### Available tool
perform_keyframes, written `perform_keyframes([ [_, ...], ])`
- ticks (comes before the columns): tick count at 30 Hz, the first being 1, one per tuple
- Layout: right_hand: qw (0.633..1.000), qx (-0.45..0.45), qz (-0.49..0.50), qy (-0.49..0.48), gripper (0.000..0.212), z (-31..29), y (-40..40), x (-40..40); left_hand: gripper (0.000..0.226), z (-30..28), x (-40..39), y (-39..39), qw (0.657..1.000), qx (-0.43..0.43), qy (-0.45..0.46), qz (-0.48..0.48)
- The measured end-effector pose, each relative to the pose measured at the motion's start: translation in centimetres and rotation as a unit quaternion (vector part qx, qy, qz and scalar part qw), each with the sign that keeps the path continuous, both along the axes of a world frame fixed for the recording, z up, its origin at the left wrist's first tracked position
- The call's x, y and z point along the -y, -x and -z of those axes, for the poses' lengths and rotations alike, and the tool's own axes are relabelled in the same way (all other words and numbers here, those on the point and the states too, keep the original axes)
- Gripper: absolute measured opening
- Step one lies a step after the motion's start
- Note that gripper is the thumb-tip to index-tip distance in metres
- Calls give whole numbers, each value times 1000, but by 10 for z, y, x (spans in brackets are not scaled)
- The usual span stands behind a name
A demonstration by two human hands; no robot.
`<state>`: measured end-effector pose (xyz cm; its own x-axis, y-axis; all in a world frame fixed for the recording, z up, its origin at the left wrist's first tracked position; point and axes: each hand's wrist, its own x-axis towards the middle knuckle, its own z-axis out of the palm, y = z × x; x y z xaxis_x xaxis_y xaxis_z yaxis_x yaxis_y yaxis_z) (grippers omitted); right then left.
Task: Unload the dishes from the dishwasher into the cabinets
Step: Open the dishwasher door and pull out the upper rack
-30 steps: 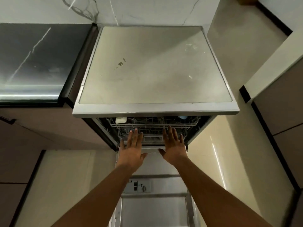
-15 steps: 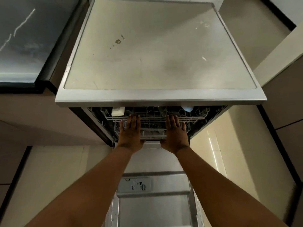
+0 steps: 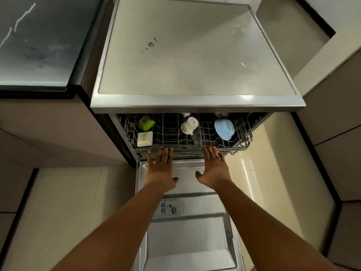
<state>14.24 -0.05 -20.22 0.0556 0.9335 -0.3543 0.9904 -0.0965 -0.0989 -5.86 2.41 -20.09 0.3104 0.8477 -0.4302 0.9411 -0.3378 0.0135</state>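
The dishwasher's upper wire rack (image 3: 245, 138) is slid partway out from under the grey dishwasher top (image 3: 185, 65). It holds a green container (image 3: 146, 122), a cream square container (image 3: 145, 139), a white mug (image 3: 189, 126) lying on its side and a blue bowl (image 3: 224, 129) upside down. My left hand (image 3: 161, 169) and my right hand (image 3: 214, 169) are side by side at the rack's front rail, fingertips hooked on it and thumbs spread. The lower rack is hidden.
The open dishwasher door (image 3: 187, 241) lies flat below my arms, with its detergent dispenser (image 3: 171, 208) in the middle. A dark marble countertop (image 3: 39, 45) is at the left, beige cabinet fronts (image 3: 341, 118) at the right, and tiled floor on both sides.
The upper rack has slid out toward me with both hands on its front rail, bringing the mug, bowl and containers into sight. My head has moved closer and lower.
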Motion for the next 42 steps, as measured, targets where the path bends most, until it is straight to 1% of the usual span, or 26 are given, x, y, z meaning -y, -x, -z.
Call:
perform_keyframes([
  [3,1000,-13,-6,16,105,-4,8,23,108,-1,24,12,1000,8,12,5],
  [5,999,-20,13,40,106,-8,11,49,107,-1,45,12,999,28,22,8],
  [9,997,-37,43,44,106,-10,12,85,102,-8,83,12,999,40,10,26],
  [14,998,-37,47,30,102,-1,9,136,104,1,136,14,999,45,-6,22],
  [17,999,-42,29,18,99,-3,-4,149,105,4,155,3,999,42,-9,7],
  [20,998,-53,22,34,99,-7,-4,162,103,2,169,-2,1000,24,15,-14],
  [25,998,-42,3,52,107,-16,-8,187,99,-8,193,-5,999,21,38,-23],
  [31,994,-84,4,76,105,-19,-2,226,92,-10,226,-8,996,33,44,-64],
  [36,991,-86,11,97,106,-14,6,266,91,-3,269,7,996,37,37,-74],
  [42,990,-81,13,113,107,-16,12,298,89,-8,299,1,991,48,40,-115],
])
